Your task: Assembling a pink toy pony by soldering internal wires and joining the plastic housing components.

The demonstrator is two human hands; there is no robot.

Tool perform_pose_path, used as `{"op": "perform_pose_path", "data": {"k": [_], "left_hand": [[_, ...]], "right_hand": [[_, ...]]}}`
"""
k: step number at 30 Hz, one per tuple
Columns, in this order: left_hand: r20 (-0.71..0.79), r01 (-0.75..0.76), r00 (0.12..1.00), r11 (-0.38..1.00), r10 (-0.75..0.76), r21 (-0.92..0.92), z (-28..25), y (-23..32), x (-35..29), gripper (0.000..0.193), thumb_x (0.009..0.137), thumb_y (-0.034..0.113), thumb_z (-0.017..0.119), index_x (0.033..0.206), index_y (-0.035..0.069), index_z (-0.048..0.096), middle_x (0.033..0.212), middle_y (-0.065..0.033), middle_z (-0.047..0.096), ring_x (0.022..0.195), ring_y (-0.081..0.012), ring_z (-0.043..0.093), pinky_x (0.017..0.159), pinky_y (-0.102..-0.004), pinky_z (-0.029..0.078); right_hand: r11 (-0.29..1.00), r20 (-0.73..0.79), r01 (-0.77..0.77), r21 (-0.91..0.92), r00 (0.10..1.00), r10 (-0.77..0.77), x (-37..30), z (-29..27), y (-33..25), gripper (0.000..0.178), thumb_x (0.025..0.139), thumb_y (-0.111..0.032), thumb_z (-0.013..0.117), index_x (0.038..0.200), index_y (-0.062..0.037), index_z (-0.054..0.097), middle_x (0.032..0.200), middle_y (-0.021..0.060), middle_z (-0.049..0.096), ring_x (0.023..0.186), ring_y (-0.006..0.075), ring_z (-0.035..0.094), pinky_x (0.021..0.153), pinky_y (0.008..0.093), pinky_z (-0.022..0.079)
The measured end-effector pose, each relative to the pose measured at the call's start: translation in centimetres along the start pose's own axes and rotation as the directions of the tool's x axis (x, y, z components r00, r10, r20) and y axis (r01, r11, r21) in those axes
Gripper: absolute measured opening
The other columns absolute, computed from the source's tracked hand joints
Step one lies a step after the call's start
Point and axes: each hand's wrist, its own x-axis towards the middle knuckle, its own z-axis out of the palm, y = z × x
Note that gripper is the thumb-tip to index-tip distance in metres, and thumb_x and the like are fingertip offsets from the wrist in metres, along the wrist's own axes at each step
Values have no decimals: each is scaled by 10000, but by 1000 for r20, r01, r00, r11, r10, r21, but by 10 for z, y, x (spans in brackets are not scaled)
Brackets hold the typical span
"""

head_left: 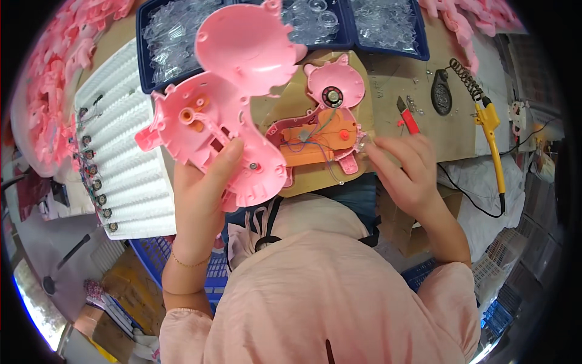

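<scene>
My left hand grips a pink plastic toy shell half, its hollow inner side with posts and ribs turned up. The shell has a rounded head part at its far end. To its right lies the matching shell half, fitted with a round black speaker, an orange mechanism box and thin wires. My right hand is at that half's right edge. Its fingertips pinch a small transparent plastic piece there, partly hidden by the fingers.
Blue bins of transparent parts stand at the back. White ribbed trays edged with several small speakers lie at left. On the right are a red-handled knife, a black oval object and a yellow soldering iron with coiled holder. Pink shells are heaped far left.
</scene>
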Motion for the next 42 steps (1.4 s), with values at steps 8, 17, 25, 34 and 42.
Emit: {"op": "perform_pose_path", "data": {"k": [8, 17, 25, 34, 42], "left_hand": [[147, 58, 986, 989, -78, 135, -2, 3, -1, 296, 846, 96, 622, 1100, -34, 541, 982, -61, 619, 839, -98, 591, 727, -257, 491], [204, -61, 979, 971, 13, 232, 10, -15, 7, 332, 806, 86, 651, 1096, -33, 541, 987, -76, 628, 863, -116, 600, 750, -264, 492], [149, -209, 976, 856, 157, 473, 30, -22, -6, 270, 753, 67, 654, 987, -45, 577, 858, -83, 648, 753, -112, 604, 681, -264, 491], [154, -320, 947, 785, 281, 531, 25, -40, -10, 308, 736, 95, 694, 989, -50, 591, 791, -109, 653, 678, -129, 622, 640, -270, 504], [232, -609, 777, 607, 585, 511, 26, -50, -1, 294, 712, 74, 699, 974, -27, 614, 818, -102, 653, 686, -146, 629, 629, -276, 500]], "right_hand": [[896, 139, 423, 139, 887, -440, 24, 4, -15, 203, 702, -94, 698, 901, -117, 665, 991, 21, 586, 758, 138, 559, 667, 309, 447], [375, 390, -527, 762, 837, 384, 39, -1, -29, 111, 748, -25, 686, 847, -26, 638, 808, 61, 605, 689, 131, 544, 611, 246, 422], [887, -134, -227, 401, 944, 302, 67, 9, -53, 193, 634, -11, 688, 816, -40, 633, 763, 54, 519, 699, 212, 503, 606, 321, 376], [900, -261, -293, 322, 886, 382, 69, 23, -60, 239, 587, -29, 731, 792, -75, 618, 742, 36, 507, 679, 206, 482, 611, 322, 325], [883, -202, -294, 365, 901, 383, 66, 20, -57, 188, 625, -41, 723, 761, -81, 599, 721, 45, 503, 683, 216, 482, 630, 334, 325]]}}
